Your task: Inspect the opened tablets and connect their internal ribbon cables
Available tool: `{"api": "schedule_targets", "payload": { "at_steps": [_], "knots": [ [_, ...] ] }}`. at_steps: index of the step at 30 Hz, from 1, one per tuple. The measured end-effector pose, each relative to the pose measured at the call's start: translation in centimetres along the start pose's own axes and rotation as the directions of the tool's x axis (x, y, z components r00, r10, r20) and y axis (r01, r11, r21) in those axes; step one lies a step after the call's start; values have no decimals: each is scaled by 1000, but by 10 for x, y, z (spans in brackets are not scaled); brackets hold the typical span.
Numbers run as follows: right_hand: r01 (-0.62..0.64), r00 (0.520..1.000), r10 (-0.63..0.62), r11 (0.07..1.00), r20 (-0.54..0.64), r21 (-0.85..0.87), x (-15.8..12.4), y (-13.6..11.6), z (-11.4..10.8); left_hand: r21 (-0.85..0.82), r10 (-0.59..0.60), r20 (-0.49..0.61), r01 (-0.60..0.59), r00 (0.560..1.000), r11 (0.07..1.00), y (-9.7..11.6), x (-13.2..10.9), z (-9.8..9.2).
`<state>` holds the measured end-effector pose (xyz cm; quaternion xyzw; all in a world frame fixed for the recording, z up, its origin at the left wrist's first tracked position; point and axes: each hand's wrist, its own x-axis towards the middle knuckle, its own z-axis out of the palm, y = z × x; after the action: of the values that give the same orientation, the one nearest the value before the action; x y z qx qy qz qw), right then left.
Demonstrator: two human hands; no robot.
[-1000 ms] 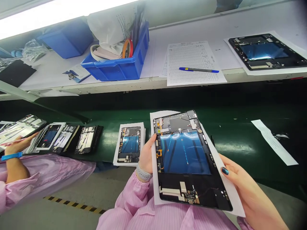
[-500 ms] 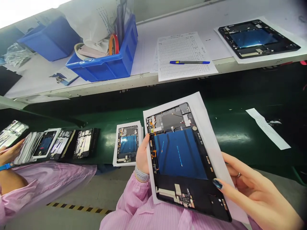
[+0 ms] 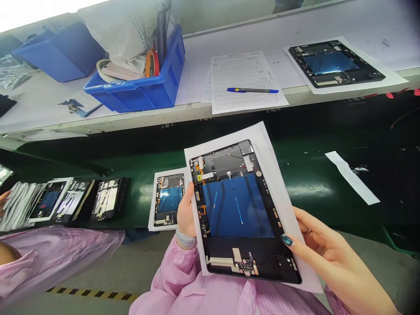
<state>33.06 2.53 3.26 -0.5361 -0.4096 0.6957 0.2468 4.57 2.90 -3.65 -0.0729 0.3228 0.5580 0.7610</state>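
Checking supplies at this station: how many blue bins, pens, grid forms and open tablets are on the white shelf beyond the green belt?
Blue plastic bins: 2
Pen: 1
Grid form: 1
Open tablet: 1
Total: 5

Open tablet housing (image 3: pixel 236 210) | black frame, blue panel, exposed boards | tilted on white paper sheet (image 3: pixel 288 218)

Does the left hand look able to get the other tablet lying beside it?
Probably yes: the left hand is right beside that opened tablet, nothing between, but it is supporting the held tablet, and must let go first.
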Motion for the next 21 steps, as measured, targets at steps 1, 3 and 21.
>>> {"api": "schedule_targets", "payload": {
  "at_steps": [1,3,21],
  "knots": [
    [6,1000,-6,1000,4,2,1,0,-1,4,-2,6,2,1000,1000,0,0,2],
    [12,1000,-12,1000,-8,6,4,0,-4,18,-20,25,19,999,1000,1,0,5],
    [74,997,-76,972,0,-223,27,11,-27,28,6,55,-7,998,1000,-1,-3,14]
  ]
}}
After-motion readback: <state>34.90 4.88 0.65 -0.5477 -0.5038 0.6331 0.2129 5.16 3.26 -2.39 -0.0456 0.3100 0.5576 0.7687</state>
